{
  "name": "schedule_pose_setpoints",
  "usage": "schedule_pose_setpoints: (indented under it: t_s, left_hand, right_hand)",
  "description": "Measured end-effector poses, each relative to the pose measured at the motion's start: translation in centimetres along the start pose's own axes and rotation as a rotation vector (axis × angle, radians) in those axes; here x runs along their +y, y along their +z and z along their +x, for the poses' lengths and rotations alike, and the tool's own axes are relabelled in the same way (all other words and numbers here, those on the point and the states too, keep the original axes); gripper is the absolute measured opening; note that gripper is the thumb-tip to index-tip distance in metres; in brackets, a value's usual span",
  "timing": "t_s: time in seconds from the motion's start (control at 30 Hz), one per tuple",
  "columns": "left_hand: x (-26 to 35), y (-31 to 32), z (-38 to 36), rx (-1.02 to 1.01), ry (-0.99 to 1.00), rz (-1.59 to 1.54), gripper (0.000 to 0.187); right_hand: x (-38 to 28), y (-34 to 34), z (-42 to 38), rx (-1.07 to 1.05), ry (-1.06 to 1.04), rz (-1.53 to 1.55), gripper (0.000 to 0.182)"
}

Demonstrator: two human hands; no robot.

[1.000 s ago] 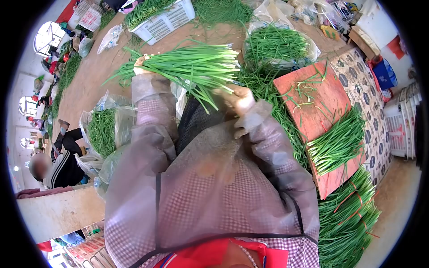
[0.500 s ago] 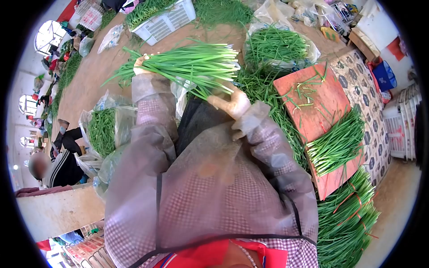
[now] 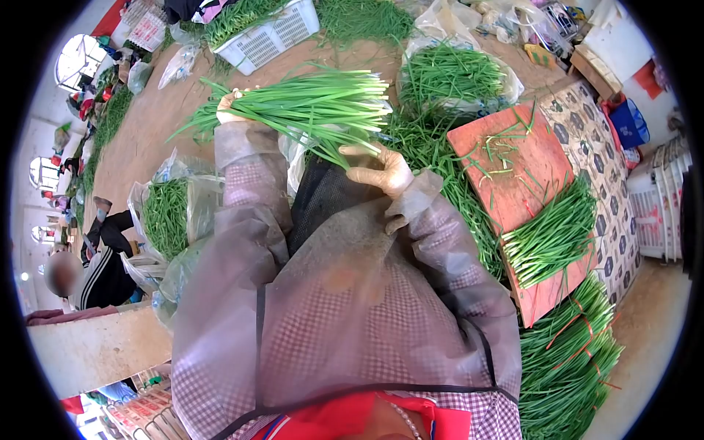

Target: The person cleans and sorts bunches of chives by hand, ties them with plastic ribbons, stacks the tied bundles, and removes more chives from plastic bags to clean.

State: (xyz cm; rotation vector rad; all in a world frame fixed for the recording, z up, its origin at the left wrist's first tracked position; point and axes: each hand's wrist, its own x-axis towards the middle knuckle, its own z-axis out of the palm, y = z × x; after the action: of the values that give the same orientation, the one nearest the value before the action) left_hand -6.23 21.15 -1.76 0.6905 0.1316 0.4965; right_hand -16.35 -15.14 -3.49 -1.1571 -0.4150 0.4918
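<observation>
Left hand is clamping a green bunch.
Right hand, fingers parted, is reaching to its drooping stalks.

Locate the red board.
In the head view, the red board lies to the person's right, beside the patterned sheet, with green stalks across its lower part.

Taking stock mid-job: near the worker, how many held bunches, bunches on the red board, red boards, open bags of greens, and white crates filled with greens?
Held bunch, in left hand: 1
Bunch on board: 1
Red board: 1
Open bags of greens, left bag and far bag: 2
White crate of greens: 1
Total: 6
</observation>
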Motion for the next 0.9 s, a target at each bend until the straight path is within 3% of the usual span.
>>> schedule_pose_setpoints:
  t_s: [0.07, 0.17, 0.2, 0.27, 0.33, 0.47, 0.53, 0.57, 0.67, 0.7, 0.77, 0.83, 0.9]
  left_hand:
    - [0.3, 1.1, -0.7, 0.027, 0.026, 0.009, 0.022]
    - [0.6, 1.0, -0.5, 0.105, -0.063, -0.052, 0.022]
    - [0.5, 0.5, -0.1, 0.098, -0.048, -0.013, 0.009]
    - [0.3, 0.4, 0.0, 0.092, -0.032, 0.026, 0.005]
    - [0.3, 0.9, -0.4, 0.185, -0.016, 0.059, 0.004]
    - [0.1, -0.6, 0.4, 0.186, 0.022, 0.092, 0.005]
    - [0.2, -1.7, 0.9, 0.044, -0.072, -0.066, 0.016]
    - [0.2, -1.2, 0.5, 0.044, -0.073, -0.066, 0.016]
    - [-0.1, -0.6, -0.5, 0.128, -0.063, 0.014, 0.014]
    - [-0.4, -1.6, 0.0, 0.125, -0.052, 0.058, 0.004]
    - [-0.9, -2.5, 0.0, 0.122, -0.043, 0.103, 0.007]
    - [-1.4, -2.8, -0.8, 0.171, -0.019, 0.108, 0.008]
    - [-1.2, -3.9, -1.1, 0.061, -0.077, 0.093, 0.007]
  right_hand:
    - [-0.3, 0.0, -0.4, -0.002, -0.003, -0.049, 0.046]
    - [-1.3, 0.7, -1.0, -0.011, -0.004, 0.187, 0.055]
    - [-1.3, 0.7, -1.1, -0.004, -0.009, 0.175, 0.058]
    - [-1.1, 0.8, -1.3, 0.003, -0.014, 0.163, 0.062]
    - [-0.4, 1.1, -1.2, 0.163, -0.163, -0.339, 0.065]
    - [-1.9, 2.3, -1.1, 0.156, -0.166, -0.143, 0.055]
    - [-0.8, 1.8, -0.5, 0.155, -0.063, -0.629, 0.050]
    - [-0.6, 1.8, -0.3, 0.156, -0.063, -0.629, 0.050]
    - [-0.3, 2.0, -0.2, 0.107, -0.004, -0.495, 0.028]
    - [0.4, 1.8, -0.1, 0.105, -0.003, -0.494, 0.028]
    - [1.8, 1.5, 0.2, 0.123, -0.024, -0.160, 0.018]
    - [1.9, 0.8, -0.4, 0.112, 0.006, -0.093, 0.020]
    - [1.3, 0.8, -0.6, 0.146, 0.067, -0.008, 0.026]
